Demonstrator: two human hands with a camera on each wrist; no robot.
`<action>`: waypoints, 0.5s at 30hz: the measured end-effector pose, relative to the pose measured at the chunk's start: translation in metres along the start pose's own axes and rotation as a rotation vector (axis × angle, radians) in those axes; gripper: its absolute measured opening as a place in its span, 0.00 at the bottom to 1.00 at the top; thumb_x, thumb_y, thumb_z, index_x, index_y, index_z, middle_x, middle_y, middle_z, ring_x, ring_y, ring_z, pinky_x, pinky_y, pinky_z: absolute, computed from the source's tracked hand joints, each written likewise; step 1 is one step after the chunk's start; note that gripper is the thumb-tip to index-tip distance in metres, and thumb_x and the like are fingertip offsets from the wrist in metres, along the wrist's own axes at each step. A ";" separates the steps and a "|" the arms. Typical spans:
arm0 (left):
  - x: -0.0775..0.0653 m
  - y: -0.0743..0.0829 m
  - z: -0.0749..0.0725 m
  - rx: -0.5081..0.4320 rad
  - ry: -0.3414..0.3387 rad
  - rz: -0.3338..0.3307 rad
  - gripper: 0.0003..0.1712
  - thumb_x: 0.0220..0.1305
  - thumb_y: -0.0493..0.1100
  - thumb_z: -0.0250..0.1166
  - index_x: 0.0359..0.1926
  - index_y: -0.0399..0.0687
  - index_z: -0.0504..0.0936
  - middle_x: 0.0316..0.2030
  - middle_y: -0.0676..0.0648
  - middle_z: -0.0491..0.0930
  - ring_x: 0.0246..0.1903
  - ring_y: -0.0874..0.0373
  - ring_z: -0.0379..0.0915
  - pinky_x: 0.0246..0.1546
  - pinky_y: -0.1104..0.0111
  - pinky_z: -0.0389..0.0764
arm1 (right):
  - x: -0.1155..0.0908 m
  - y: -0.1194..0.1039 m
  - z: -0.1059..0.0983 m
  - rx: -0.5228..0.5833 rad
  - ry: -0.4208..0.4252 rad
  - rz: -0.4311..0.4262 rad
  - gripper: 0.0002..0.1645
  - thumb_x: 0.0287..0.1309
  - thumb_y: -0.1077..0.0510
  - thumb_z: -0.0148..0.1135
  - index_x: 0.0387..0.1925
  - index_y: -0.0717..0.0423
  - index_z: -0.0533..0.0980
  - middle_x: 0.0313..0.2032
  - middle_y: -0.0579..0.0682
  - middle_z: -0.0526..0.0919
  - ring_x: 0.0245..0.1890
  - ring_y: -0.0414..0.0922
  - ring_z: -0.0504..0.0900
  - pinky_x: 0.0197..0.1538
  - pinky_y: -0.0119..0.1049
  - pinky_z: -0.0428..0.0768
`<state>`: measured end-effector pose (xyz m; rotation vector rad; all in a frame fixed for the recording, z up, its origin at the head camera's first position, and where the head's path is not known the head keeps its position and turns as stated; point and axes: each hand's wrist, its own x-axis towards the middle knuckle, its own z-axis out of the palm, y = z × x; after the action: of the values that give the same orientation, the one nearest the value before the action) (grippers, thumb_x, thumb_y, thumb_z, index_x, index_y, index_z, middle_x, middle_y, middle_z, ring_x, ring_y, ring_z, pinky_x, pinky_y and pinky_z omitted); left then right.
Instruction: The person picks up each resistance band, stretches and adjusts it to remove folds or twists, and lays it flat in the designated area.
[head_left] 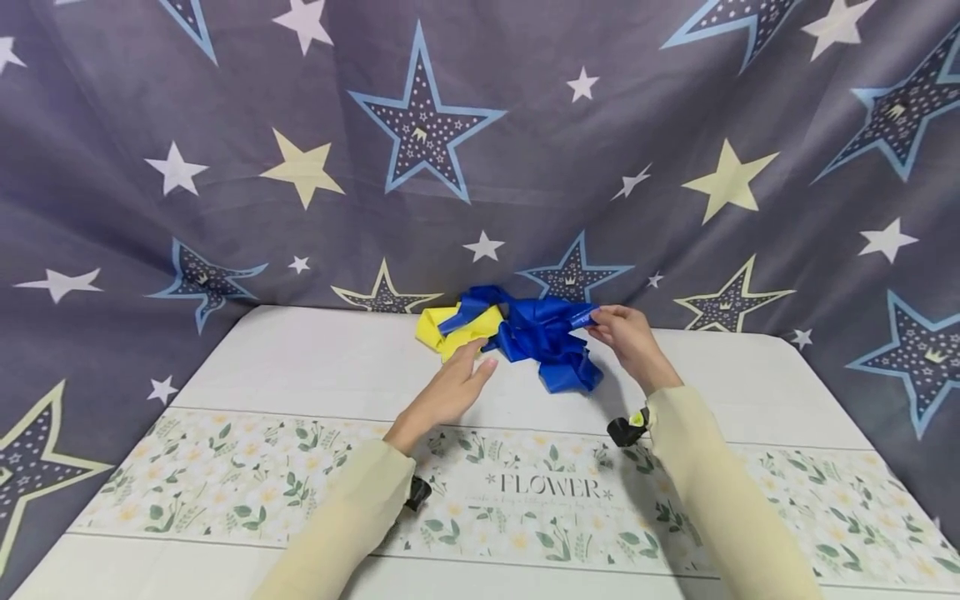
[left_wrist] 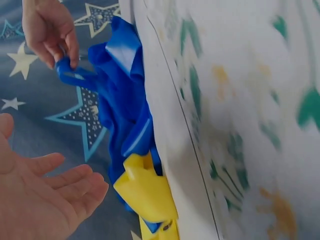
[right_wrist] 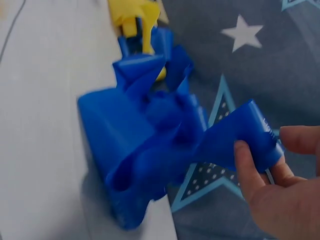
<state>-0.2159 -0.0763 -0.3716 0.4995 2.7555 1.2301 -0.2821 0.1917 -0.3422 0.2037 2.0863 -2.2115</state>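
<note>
A crumpled blue exercise band (head_left: 542, 330), flat and stretchy, lies heaped at the table's far edge. My right hand (head_left: 628, 337) pinches one end of it, with fingers and thumb bent round a fold that bears white print in the right wrist view (right_wrist: 287, 192). At the heap's left is a yellow exercise band (head_left: 432, 328), partly overlapped by the blue one. My left hand (head_left: 448, 390) is just in front of the yellow band, holding nothing, its fingers extended and palm turned inward. In the left wrist view the left hand (left_wrist: 47, 192) appears apart from both bands.
A white tablecloth (head_left: 300, 358) with a floral strip and the word FLOWER covers the table. Right behind the far edge hangs a dark grey curtain (head_left: 525, 192) printed with stars. Black wrist cameras (head_left: 627, 429) sit at the cuffs of pale sleeves (head_left: 727, 500).
</note>
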 end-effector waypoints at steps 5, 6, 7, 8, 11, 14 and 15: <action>0.005 0.004 0.010 -0.049 0.000 0.036 0.33 0.75 0.54 0.41 0.71 0.39 0.54 0.70 0.38 0.58 0.70 0.45 0.52 0.70 0.52 0.56 | -0.014 -0.005 0.006 0.069 -0.045 -0.027 0.04 0.65 0.69 0.48 0.41 0.63 0.66 0.30 0.43 0.76 0.30 0.33 0.82 0.45 0.24 0.80; 0.006 0.005 0.011 -0.068 -0.002 0.038 0.32 0.75 0.54 0.41 0.71 0.39 0.55 0.69 0.38 0.60 0.70 0.46 0.54 0.69 0.53 0.58 | -0.017 -0.006 0.007 0.089 -0.057 -0.033 0.04 0.65 0.70 0.48 0.41 0.63 0.67 0.29 0.43 0.77 0.31 0.34 0.83 0.45 0.24 0.80; 0.007 0.006 0.012 -0.089 0.001 0.046 0.32 0.75 0.53 0.42 0.71 0.39 0.56 0.68 0.38 0.62 0.68 0.46 0.57 0.68 0.53 0.60 | -0.019 -0.007 0.008 0.102 -0.067 -0.035 0.05 0.65 0.70 0.47 0.41 0.63 0.67 0.29 0.42 0.77 0.31 0.34 0.83 0.46 0.25 0.80; 0.008 0.007 0.013 -0.108 0.005 0.051 0.31 0.75 0.53 0.42 0.70 0.39 0.57 0.66 0.38 0.64 0.66 0.46 0.60 0.66 0.52 0.63 | -0.022 -0.009 0.010 0.110 -0.076 -0.035 0.05 0.65 0.70 0.48 0.41 0.62 0.67 0.29 0.42 0.78 0.32 0.34 0.83 0.47 0.25 0.80; 0.011 0.013 0.016 -0.167 0.025 0.069 0.28 0.75 0.51 0.43 0.68 0.40 0.61 0.60 0.38 0.71 0.59 0.46 0.69 0.59 0.54 0.71 | -0.030 -0.014 0.015 0.130 -0.100 -0.027 0.07 0.65 0.69 0.48 0.44 0.61 0.67 0.32 0.43 0.77 0.35 0.35 0.83 0.56 0.30 0.77; 0.014 0.020 0.018 -0.239 0.049 0.104 0.24 0.76 0.48 0.43 0.64 0.39 0.66 0.52 0.37 0.77 0.50 0.46 0.76 0.49 0.58 0.78 | -0.038 -0.019 0.021 0.119 -0.121 -0.020 0.12 0.66 0.67 0.48 0.51 0.62 0.66 0.37 0.44 0.76 0.38 0.35 0.83 0.65 0.36 0.69; 0.014 0.023 0.018 -0.269 0.054 0.111 0.23 0.76 0.47 0.43 0.63 0.39 0.68 0.49 0.37 0.79 0.47 0.46 0.78 0.45 0.60 0.80 | -0.041 -0.020 0.023 0.120 -0.128 -0.016 0.15 0.67 0.67 0.48 0.54 0.64 0.65 0.38 0.45 0.76 0.38 0.34 0.83 0.67 0.38 0.66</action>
<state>-0.2195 -0.0444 -0.3664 0.6060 2.5758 1.6321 -0.2461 0.1686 -0.3148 0.0523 1.8992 -2.2944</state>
